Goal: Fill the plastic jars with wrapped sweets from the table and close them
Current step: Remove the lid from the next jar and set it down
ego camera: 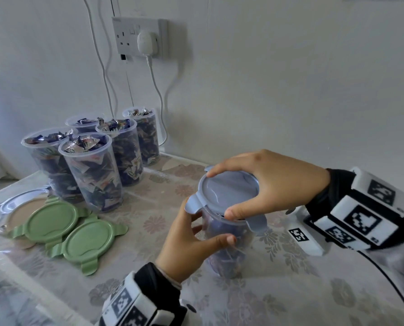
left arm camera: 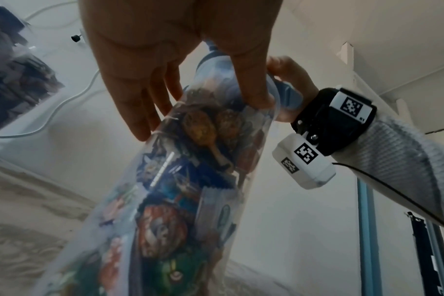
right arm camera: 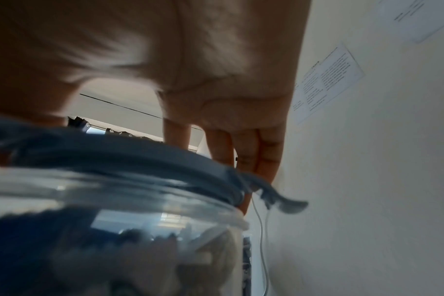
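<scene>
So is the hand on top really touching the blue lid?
Touching. In the head view the right hand spans the blue lid, its thumb and fingertips pressed on the rim; the right wrist view shows fingers reaching the lid's edge.

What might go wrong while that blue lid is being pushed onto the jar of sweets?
1. The blue lid sits slightly askew and its flaps stick out unlatched; pressing unevenly could leave it half closed.
2. The left hand holds the tall jar only at its side, so a hard push by the right hand might tip it.
3. The five open jars nearby are heaped full; a stray elbow could spill sweets.
</scene>
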`<state>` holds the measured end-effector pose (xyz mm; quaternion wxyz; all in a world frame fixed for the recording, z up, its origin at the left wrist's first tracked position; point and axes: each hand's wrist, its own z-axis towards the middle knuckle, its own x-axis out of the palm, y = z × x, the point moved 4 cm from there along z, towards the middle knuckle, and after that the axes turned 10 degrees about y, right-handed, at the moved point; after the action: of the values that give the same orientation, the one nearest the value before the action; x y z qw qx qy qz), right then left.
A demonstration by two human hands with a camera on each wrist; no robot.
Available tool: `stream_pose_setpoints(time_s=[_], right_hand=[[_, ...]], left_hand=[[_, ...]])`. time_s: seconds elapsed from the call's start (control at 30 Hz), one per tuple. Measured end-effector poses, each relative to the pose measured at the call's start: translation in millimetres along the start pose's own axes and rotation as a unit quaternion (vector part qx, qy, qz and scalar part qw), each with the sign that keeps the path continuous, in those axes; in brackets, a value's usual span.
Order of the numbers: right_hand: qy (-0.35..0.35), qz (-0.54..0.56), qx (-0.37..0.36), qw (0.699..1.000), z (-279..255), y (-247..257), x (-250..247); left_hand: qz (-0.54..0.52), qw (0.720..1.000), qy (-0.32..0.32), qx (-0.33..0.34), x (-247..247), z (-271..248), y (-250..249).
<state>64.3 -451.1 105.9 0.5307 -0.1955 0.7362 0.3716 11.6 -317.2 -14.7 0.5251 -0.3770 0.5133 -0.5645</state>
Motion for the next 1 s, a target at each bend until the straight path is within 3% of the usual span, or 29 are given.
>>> stream_pose_setpoints(time_s=[0.13,0.63,0.87,1.0], right_hand=[[-0.016,-0.023,0.02,0.999,-1,5,2],[0.004,-0.125,0.092,0.988,-6,19,2],[0.068,-0.164,0.096,0.979,-3,19,0],[0.184,-0.129,0.106,0.969,1,10,-10]], left_hand=[[0.01,1.0,-0.027,-0.006,-2,2,5],[0.0,0.999,-0.036,0.004,0,-1,5],[-0.017,0.999,-0.036,0.017,0,-1,6],[-0.014,0.999,-0.038,0.024,0,-1,3]])
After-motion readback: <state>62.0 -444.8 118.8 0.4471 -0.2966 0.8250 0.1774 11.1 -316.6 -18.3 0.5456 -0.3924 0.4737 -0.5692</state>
